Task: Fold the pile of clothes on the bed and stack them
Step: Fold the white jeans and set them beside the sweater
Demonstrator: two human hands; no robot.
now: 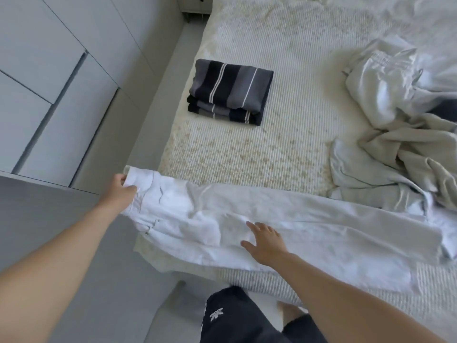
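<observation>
White trousers (309,231) lie stretched along the near edge of the bed, legs together, waistband hanging past the left corner. My left hand (122,191) grips the waistband beyond the bed's edge. My right hand (265,241) presses flat with spread fingers on the thigh part of the trousers. A folded black and grey striped garment (230,90) sits alone near the bed's left side. A loose pile of white and beige clothes (400,134) is heaped at the right.
The bed (272,154) has a ribbed cream cover. White wardrobe doors (37,82) stand at the left, across a narrow strip of grey floor (153,95). My dark shorts show at the bottom.
</observation>
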